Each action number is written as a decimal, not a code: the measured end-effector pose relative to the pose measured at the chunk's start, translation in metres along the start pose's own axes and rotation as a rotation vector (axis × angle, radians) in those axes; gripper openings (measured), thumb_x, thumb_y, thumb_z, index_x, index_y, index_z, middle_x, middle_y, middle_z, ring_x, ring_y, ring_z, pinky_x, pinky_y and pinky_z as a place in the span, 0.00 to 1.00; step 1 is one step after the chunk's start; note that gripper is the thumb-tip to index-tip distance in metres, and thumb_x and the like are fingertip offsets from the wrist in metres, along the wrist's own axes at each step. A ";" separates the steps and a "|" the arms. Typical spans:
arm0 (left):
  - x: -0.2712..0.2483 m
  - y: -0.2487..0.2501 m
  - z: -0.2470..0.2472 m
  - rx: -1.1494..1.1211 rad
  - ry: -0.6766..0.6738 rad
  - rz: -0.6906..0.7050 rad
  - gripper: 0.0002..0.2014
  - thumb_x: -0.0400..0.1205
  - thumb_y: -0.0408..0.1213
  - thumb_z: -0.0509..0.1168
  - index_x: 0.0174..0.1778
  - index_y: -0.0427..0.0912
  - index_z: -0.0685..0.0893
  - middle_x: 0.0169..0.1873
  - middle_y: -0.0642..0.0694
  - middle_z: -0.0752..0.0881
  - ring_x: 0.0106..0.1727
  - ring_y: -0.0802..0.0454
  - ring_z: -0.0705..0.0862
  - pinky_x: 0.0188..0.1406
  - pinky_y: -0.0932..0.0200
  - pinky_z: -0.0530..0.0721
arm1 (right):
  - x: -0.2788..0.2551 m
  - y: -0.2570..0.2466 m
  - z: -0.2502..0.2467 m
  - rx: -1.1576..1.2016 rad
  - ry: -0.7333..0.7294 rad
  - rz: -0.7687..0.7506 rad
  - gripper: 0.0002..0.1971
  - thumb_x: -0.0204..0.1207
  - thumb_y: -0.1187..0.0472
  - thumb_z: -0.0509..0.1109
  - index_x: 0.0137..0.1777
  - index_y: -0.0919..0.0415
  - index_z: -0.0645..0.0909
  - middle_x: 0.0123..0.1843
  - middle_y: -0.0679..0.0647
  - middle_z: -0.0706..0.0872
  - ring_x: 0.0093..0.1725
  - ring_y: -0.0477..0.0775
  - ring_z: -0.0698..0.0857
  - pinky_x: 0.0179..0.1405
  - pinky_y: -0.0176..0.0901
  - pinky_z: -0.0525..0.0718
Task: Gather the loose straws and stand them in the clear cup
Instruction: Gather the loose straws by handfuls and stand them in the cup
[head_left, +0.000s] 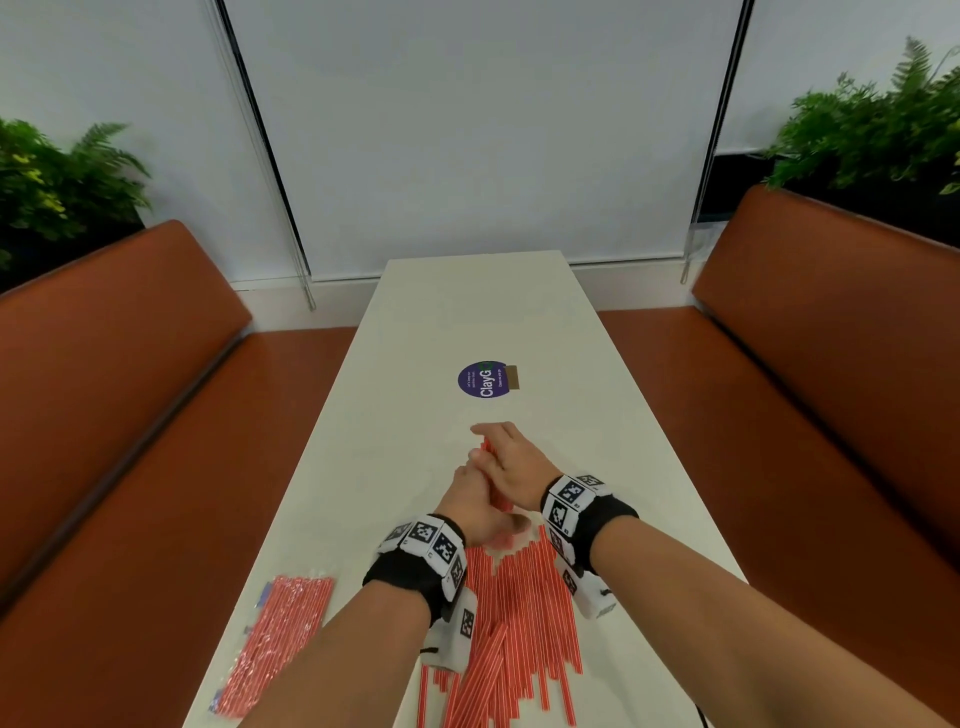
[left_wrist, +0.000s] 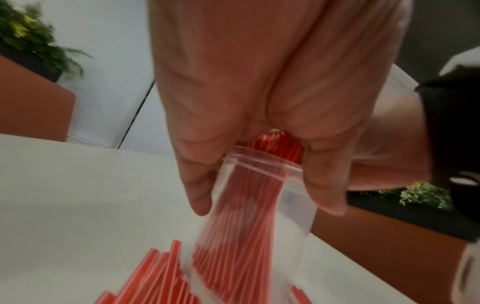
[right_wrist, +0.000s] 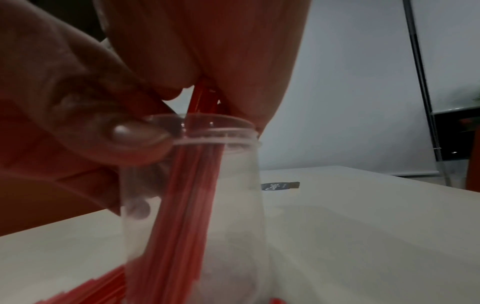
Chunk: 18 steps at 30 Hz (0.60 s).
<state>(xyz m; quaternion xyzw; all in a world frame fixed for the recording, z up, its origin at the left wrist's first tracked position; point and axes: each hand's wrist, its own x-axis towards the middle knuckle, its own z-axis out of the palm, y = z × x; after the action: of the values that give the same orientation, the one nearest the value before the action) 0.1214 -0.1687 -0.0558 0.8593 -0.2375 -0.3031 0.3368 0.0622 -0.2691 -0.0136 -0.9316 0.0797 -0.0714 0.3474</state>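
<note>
Straws (left_wrist: 241, 207), red with thin white stripes, bundled upright in clear cup (right_wrist: 197, 205) mid-table, tops leaning slightly far; right hand (head_left: 511, 462) clamps bundle, left hand (head_left: 470, 506) grips cup rim

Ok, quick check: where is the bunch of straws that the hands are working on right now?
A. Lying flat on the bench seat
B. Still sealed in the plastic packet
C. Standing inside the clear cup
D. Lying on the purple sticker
C: the wrist views show the bunch of straws running down through the rim of the clear cup, with more loose straws lying on the table.
</note>
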 end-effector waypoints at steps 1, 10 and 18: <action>-0.003 0.005 0.000 0.026 0.002 -0.004 0.49 0.46 0.54 0.74 0.67 0.43 0.75 0.55 0.43 0.84 0.56 0.46 0.87 0.52 0.49 0.91 | 0.001 -0.001 0.000 -0.009 -0.007 -0.034 0.22 0.85 0.56 0.56 0.77 0.57 0.67 0.73 0.61 0.72 0.70 0.59 0.76 0.74 0.48 0.72; -0.034 0.033 -0.004 0.069 0.124 0.002 0.51 0.68 0.49 0.78 0.83 0.39 0.58 0.75 0.40 0.70 0.76 0.43 0.74 0.73 0.50 0.77 | 0.003 0.009 -0.011 -0.193 0.091 0.039 0.22 0.84 0.53 0.57 0.75 0.58 0.71 0.78 0.58 0.69 0.74 0.62 0.71 0.73 0.57 0.73; -0.027 0.034 -0.012 0.064 0.178 -0.016 0.42 0.71 0.47 0.76 0.77 0.37 0.64 0.69 0.37 0.73 0.69 0.41 0.78 0.64 0.51 0.81 | -0.035 0.006 0.002 0.063 0.137 0.290 0.35 0.85 0.57 0.55 0.82 0.74 0.42 0.84 0.69 0.52 0.84 0.62 0.56 0.82 0.45 0.56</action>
<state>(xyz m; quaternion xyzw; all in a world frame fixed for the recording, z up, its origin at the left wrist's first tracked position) 0.1033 -0.1695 -0.0146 0.8951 -0.2094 -0.2202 0.3264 0.0276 -0.2655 -0.0213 -0.8918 0.2348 -0.0864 0.3770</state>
